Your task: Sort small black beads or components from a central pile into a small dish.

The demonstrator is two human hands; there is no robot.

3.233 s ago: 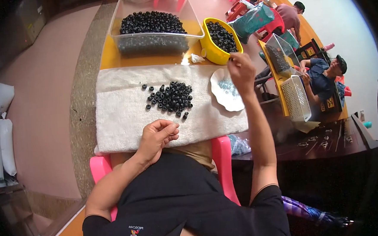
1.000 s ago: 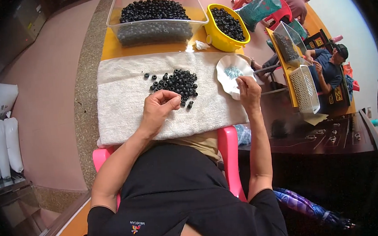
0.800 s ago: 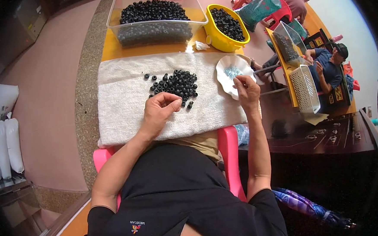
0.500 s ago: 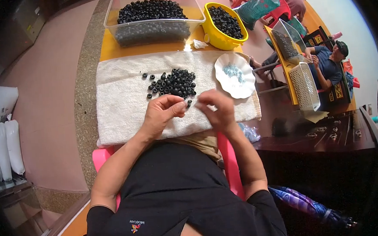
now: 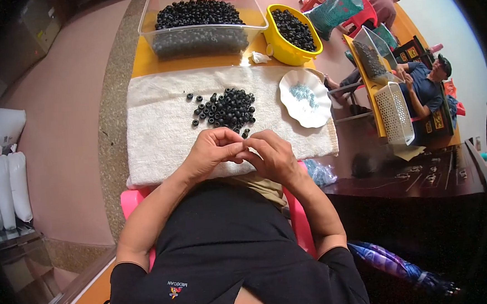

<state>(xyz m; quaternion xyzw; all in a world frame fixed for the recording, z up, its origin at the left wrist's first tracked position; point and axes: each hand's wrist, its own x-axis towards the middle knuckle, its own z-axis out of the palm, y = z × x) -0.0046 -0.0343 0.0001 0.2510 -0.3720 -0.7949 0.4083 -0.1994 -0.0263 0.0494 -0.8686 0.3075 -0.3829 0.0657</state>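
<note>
My left hand (image 5: 215,151) and my right hand (image 5: 273,156) meet fingertip to fingertip above the near part of a white towel (image 5: 158,129). Both are closed in a pinch; whatever sits between the fingers is too small or hidden to name. Just beyond the fingertips lies a heap of small black ring-like pieces (image 5: 231,107), with several strays on its left side. To the right of the heap, a white dish with a wavy rim (image 5: 315,116) holds a scatter of tiny pale-blue shiny bits (image 5: 302,94).
Behind the towel stand a clear plastic bin (image 5: 203,43) and a yellow tub (image 5: 290,51), both filled with black pieces. Crumpled white tissue (image 5: 260,57) lies beside the tub. At the right, another person (image 5: 423,82) works at a table with a white perforated basket (image 5: 394,112).
My right hand has come left and nearer to me, and its fingertips now meet those of my left hand. Before, the two hands were apart, the right one blurred by motion.
</note>
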